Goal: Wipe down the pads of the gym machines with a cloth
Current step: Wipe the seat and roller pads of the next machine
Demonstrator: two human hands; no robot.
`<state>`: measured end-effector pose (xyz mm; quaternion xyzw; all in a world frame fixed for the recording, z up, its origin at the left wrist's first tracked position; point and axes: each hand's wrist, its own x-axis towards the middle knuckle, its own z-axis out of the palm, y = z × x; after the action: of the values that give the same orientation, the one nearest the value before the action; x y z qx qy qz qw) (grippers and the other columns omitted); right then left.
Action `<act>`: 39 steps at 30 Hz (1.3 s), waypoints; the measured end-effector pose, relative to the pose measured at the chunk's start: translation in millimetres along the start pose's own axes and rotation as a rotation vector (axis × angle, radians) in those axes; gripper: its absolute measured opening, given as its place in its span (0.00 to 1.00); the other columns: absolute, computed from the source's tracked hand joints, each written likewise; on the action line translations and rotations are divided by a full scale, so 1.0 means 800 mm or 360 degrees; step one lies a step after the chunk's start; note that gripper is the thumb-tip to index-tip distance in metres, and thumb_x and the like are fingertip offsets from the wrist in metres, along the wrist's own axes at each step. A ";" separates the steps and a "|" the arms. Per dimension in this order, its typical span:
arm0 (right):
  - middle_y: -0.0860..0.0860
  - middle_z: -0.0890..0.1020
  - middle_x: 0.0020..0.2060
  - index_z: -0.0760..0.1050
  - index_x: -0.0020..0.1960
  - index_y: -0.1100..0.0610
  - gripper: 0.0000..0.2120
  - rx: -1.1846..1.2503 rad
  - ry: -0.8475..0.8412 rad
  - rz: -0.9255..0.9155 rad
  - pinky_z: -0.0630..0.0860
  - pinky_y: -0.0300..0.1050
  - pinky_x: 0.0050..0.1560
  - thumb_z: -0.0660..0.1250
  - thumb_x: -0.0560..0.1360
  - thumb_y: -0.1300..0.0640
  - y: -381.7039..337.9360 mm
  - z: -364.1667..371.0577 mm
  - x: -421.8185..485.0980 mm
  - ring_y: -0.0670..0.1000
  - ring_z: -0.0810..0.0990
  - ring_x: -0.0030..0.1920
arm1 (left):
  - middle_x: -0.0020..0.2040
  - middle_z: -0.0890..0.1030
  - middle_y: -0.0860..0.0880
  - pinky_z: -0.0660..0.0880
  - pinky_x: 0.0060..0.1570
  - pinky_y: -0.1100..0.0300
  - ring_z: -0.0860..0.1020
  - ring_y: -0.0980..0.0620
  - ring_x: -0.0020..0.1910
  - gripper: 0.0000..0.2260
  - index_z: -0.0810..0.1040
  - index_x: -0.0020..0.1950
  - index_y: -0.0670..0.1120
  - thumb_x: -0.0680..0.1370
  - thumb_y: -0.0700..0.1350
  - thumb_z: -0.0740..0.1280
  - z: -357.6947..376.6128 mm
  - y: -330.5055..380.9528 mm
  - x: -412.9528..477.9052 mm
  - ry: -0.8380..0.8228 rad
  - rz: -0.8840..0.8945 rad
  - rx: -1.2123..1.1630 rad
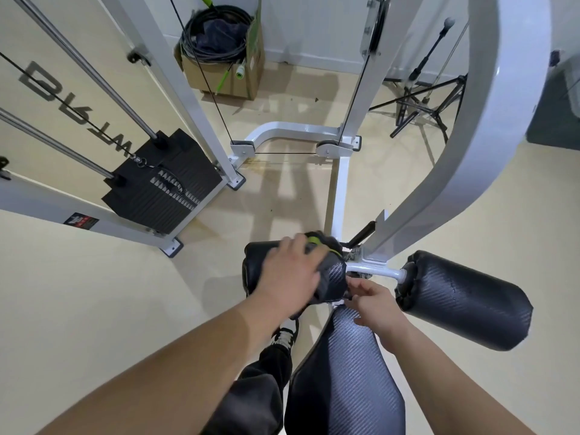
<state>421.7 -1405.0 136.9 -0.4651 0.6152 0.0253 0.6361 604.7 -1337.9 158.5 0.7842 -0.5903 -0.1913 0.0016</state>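
Closest to us: the seat pad [345, 372] at bottom centre of the frame, black with a carbon-weave look. A dark trouser leg [257, 387] and a black-and-white shoe [284, 335] are just left of it.
Cloth look: the cloth [329, 249] is dark grey with a lime-green edge, and it's bunched up rather than spread flat.
Cloth spot: it's draped over the top and inner end of the left roller pad [254, 262], a bit below the middle of the frame. A dark flap shows under the wrist too, but we can't tell if it's the same cloth.
Left hand: our left hand [288, 274] lies flat on the cloth, fingers spread and fairly straight, pressing it onto the pad. The green edge pokes out past the fingertips.
Right hand: our right hand [376, 301] sits just right of the cloth, at the pad's inner end above the seat pad, with the fingers curled toward it. Whether it's pinching anything, we can't tell.
Other pad: the right roller pad [464, 299] sticks out at centre right, same black weave, well apart from both hands.
Frame: the white frame [489, 120] curves up the right side.
Background: a weight stack [163, 180] at centre left, a cardboard box [226, 58] full of coiled cable at top centre, and a tripod [430, 98] at upper right.
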 end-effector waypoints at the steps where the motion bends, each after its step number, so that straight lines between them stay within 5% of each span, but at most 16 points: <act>1: 0.46 0.86 0.44 0.83 0.56 0.53 0.26 -0.0009 -0.0027 0.0009 0.70 0.34 0.32 0.56 0.76 0.77 -0.004 -0.001 -0.002 0.47 0.81 0.43 | 0.62 0.71 0.45 0.75 0.53 0.48 0.72 0.42 0.61 0.23 0.70 0.74 0.56 0.78 0.53 0.65 -0.004 -0.023 -0.008 0.0029 -0.0125 -0.0022; 7: 0.54 0.81 0.41 0.82 0.47 0.60 0.14 -0.0102 -0.0027 0.0088 0.70 0.33 0.28 0.58 0.76 0.68 -0.018 0.003 0.009 0.52 0.75 0.40 | 0.59 0.74 0.45 0.76 0.49 0.50 0.73 0.42 0.58 0.18 0.74 0.69 0.54 0.80 0.53 0.63 -0.009 -0.058 -0.014 0.0146 -0.0789 -0.0140; 12: 0.53 0.85 0.46 0.81 0.49 0.55 0.15 -0.0493 0.0078 -0.0092 0.77 0.50 0.52 0.59 0.83 0.50 -0.017 0.012 0.009 0.56 0.82 0.50 | 0.66 0.72 0.43 0.75 0.53 0.48 0.70 0.40 0.63 0.21 0.69 0.74 0.52 0.81 0.51 0.62 0.001 0.031 0.027 -0.0018 -0.0287 -0.0060; 19: 0.53 0.82 0.56 0.78 0.62 0.58 0.16 -0.0445 -0.0056 0.0115 0.71 0.49 0.58 0.60 0.84 0.49 0.020 0.029 -0.002 0.54 0.78 0.56 | 0.65 0.70 0.43 0.72 0.54 0.46 0.71 0.40 0.61 0.23 0.66 0.75 0.53 0.80 0.49 0.64 -0.004 0.007 -0.056 -0.0166 0.0107 0.0120; 25: 0.45 0.83 0.59 0.75 0.68 0.46 0.21 -0.0305 0.0241 -0.0260 0.75 0.53 0.65 0.67 0.78 0.40 -0.027 0.031 0.008 0.49 0.81 0.60 | 0.59 0.73 0.46 0.75 0.49 0.51 0.74 0.44 0.57 0.16 0.71 0.70 0.53 0.82 0.53 0.59 -0.028 -0.095 -0.047 -0.0016 -0.0583 0.0036; 28: 0.49 0.84 0.56 0.75 0.66 0.52 0.19 -0.0504 0.0331 -0.0239 0.76 0.50 0.57 0.68 0.79 0.45 -0.036 0.037 0.013 0.54 0.82 0.57 | 0.59 0.73 0.45 0.75 0.49 0.50 0.73 0.43 0.58 0.15 0.72 0.68 0.52 0.82 0.52 0.59 -0.027 -0.087 -0.021 -0.0090 -0.0623 -0.0064; 31: 0.48 0.85 0.48 0.75 0.56 0.53 0.08 -0.0376 0.0344 -0.0225 0.72 0.47 0.49 0.71 0.78 0.55 -0.026 0.039 0.010 0.52 0.82 0.49 | 0.62 0.72 0.45 0.74 0.52 0.48 0.71 0.42 0.61 0.17 0.72 0.70 0.52 0.80 0.49 0.61 -0.019 -0.045 0.010 -0.0072 -0.0414 -0.0014; 39: 0.51 0.84 0.40 0.76 0.48 0.57 0.08 -0.0398 0.0329 -0.0170 0.75 0.46 0.41 0.68 0.72 0.67 0.006 0.035 0.007 0.51 0.80 0.41 | 0.65 0.69 0.43 0.69 0.54 0.46 0.69 0.40 0.62 0.22 0.69 0.73 0.54 0.79 0.49 0.66 0.011 0.056 0.019 -0.0063 0.0219 0.0112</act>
<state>441.1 -1387.8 124.4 -0.5728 0.6438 0.0196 0.5070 563.7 -1363.4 156.1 0.7375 -0.6490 -0.1853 -0.0247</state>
